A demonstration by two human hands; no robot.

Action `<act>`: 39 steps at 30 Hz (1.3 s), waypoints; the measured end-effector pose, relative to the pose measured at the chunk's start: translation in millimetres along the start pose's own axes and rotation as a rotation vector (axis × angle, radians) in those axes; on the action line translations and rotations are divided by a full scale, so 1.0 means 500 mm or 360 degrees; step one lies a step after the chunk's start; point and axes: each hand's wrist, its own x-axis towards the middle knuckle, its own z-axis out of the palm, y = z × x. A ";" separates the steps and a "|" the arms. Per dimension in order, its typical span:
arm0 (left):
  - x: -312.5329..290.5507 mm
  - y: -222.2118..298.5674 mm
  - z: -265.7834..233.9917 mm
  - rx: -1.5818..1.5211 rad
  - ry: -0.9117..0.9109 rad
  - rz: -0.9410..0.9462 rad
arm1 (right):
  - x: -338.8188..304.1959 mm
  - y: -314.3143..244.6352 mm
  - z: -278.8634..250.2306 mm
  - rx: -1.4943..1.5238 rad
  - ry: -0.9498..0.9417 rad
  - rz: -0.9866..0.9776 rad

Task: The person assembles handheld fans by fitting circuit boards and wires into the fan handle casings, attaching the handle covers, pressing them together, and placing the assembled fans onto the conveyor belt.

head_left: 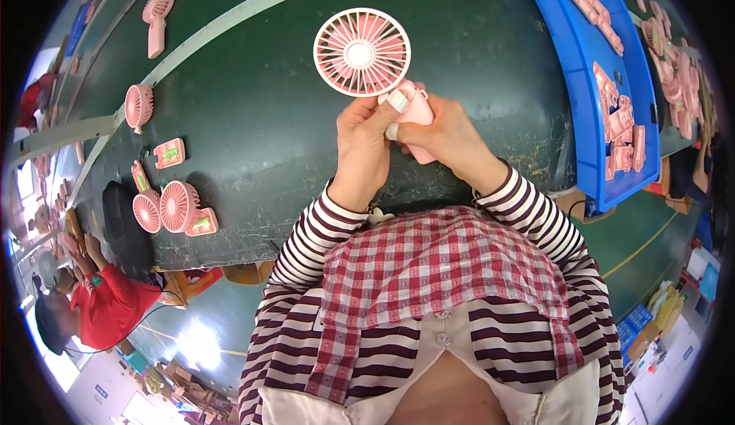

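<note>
A pink handheld fan (360,54) with a round, pale slatted grille is held over the green table, its head pointing away from me. My left hand (361,146) closes on the fan where the head meets the handle. My right hand (458,135) is wrapped round the pink handle (416,109) from the other side. Both thumbs lie on the handle, and white wrapping covers their tips. The palms hide part of the handle, and its lower end shows between my hands.
Pink fan housings (178,207) with green parts lie at the left. A blue tray (579,96) at the right holds pink plastic pieces. Another whole fan (157,21) lies beyond the pale strip (230,23). A person in red (115,306) sits at the left.
</note>
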 end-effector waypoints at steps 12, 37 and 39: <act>0.016 0.013 -0.010 0.0159 -0.0094 0.0055 | 0.004 -0.014 -0.008 0.0261 -0.0144 0.0007; 0.423 0.295 -0.182 0.1842 0.1018 0.0924 | 0.121 0.058 -0.021 -0.0338 0.0223 -0.1025; 0.474 0.316 -0.209 0.2116 0.1319 0.1045 | 0.121 0.060 -0.019 -0.0280 0.0185 -0.1040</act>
